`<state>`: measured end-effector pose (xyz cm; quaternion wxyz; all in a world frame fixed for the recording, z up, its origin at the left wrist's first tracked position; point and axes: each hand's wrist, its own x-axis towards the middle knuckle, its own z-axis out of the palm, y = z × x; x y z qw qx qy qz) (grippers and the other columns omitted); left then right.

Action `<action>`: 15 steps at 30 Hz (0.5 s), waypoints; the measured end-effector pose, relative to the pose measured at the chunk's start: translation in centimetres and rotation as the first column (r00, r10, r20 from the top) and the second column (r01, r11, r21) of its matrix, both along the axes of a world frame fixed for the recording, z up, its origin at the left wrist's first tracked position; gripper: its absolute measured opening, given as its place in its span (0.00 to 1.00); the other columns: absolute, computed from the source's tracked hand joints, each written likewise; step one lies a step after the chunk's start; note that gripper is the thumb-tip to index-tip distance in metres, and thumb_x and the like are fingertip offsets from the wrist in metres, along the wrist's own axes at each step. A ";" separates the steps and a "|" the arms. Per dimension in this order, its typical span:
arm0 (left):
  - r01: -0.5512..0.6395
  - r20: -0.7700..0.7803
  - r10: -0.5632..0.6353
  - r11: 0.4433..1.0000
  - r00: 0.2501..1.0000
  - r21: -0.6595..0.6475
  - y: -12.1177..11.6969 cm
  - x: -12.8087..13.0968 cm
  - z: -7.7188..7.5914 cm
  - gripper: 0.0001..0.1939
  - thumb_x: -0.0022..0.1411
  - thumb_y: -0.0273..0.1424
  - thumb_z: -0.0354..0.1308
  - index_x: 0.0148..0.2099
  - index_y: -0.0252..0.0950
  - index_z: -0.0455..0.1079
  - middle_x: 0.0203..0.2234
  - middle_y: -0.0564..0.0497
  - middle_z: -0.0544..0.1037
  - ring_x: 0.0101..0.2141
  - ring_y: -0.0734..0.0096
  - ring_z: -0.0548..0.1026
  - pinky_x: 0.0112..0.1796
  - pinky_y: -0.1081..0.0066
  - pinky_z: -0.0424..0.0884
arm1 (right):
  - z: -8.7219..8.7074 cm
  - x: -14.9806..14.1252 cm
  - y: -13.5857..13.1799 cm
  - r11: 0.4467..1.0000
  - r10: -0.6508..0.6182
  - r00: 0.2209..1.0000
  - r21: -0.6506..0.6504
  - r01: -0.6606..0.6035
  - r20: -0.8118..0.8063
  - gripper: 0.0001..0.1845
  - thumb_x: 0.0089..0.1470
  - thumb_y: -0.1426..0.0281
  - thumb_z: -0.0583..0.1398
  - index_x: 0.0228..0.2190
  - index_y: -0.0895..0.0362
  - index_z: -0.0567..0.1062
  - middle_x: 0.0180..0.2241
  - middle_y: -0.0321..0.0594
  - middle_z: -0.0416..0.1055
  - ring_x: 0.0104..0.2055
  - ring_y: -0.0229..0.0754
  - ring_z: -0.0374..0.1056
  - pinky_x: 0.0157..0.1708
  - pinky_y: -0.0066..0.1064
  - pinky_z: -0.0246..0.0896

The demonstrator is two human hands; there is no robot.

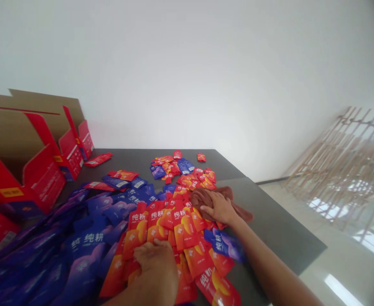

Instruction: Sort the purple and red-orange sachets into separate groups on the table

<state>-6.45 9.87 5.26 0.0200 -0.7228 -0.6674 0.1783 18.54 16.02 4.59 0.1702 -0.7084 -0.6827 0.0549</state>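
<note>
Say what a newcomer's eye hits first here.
The orange-red pouches heaped mid-table, vivid beside the dark blue-purple pouches on the left. Next, the open red cartons at the far left. Then the brown cloth under the right hand, at the orange heap's right edge.

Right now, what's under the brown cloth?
Orange packets show along the left edge of the brown cloth, with grey tabletop beside its right end. The right hand is on top. Whatever lies under the cloth's middle is covered.
</note>
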 end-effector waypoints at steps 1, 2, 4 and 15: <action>0.002 0.000 -0.002 1.000 1.000 -0.004 0.0 0.0 0.0 0.25 0.59 0.15 0.44 0.54 0.30 0.71 0.39 0.34 0.81 0.40 0.53 0.78 0.38 0.63 0.70 | -0.9 -0.5 0.1 1.000 0.004 0.999 -0.030 -0.003 0.033 0.36 0.53 0.54 0.60 0.60 0.51 0.63 0.57 0.48 0.66 0.59 0.56 0.59 0.54 0.50 0.51; 0.005 0.001 -0.005 1.000 1.000 -0.006 0.0 0.1 0.1 0.25 0.59 0.15 0.44 0.54 0.30 0.71 0.39 0.34 0.81 0.40 0.53 0.78 0.38 0.63 0.70 | -1.6 -0.7 0.2 0.999 0.003 0.999 -0.041 -0.001 0.052 0.35 0.54 0.54 0.59 0.60 0.52 0.62 0.57 0.50 0.66 0.59 0.56 0.58 0.54 0.51 0.51; 0.006 0.005 -0.006 1.000 1.000 -0.008 0.0 0.1 0.2 0.25 0.58 0.14 0.43 0.54 0.28 0.71 0.39 0.33 0.80 0.40 0.53 0.78 0.38 0.63 0.70 | -2.5 -0.6 0.4 1.000 0.016 1.000 -0.012 -0.016 0.017 0.28 0.56 0.59 0.57 0.57 0.54 0.66 0.54 0.50 0.69 0.56 0.54 0.62 0.52 0.48 0.54; -0.019 0.057 0.017 0.999 0.998 0.029 -0.1 0.2 -0.1 0.25 0.59 0.14 0.43 0.53 0.29 0.73 0.39 0.33 0.81 0.41 0.51 0.79 0.38 0.62 0.71 | -0.4 1.7 -0.9 0.953 0.290 0.903 0.185 -0.241 -0.316 0.27 0.60 0.58 0.52 0.57 0.54 0.67 0.56 0.44 0.68 0.56 0.49 0.63 0.55 0.42 0.56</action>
